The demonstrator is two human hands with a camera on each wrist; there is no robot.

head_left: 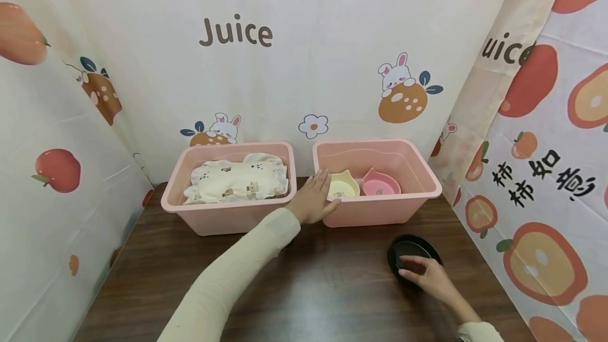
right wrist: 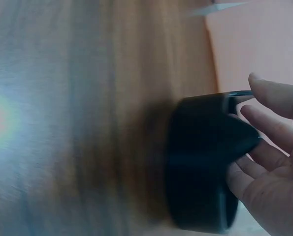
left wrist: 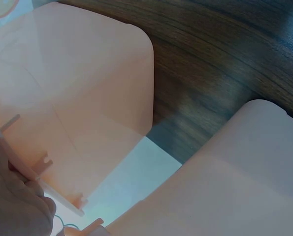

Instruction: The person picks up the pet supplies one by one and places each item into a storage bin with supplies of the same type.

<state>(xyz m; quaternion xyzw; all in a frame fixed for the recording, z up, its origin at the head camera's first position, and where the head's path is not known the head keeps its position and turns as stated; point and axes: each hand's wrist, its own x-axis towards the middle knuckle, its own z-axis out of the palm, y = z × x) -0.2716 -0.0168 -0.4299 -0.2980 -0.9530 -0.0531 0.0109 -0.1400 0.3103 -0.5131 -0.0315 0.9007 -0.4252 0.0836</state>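
My left hand (head_left: 311,197) rests at the near left corner of the right pink bin (head_left: 375,211), fingers fairly straight along its rim. From below, the left wrist view shows the hand's knuckles (left wrist: 18,206) against that rim. My right hand (head_left: 429,278) pinches the edge of a black bowl (head_left: 412,244) near the table's right side. In the right wrist view the bowl (right wrist: 198,167) shows a pointed ear, with the thumb (right wrist: 272,93) at its rim and the other fingers behind the ear. Inside the right bin lie a yellow cat-eared bowl (head_left: 347,186) and a pink one (head_left: 380,183).
A left pink bin (head_left: 209,220) holds a cream ruffled cloth item (head_left: 237,178) with small printed figures. A narrow gap separates the bins. Both stand on the dark wooden table (head_left: 304,289) against a printed curtain (head_left: 304,88), which also borders both sides.
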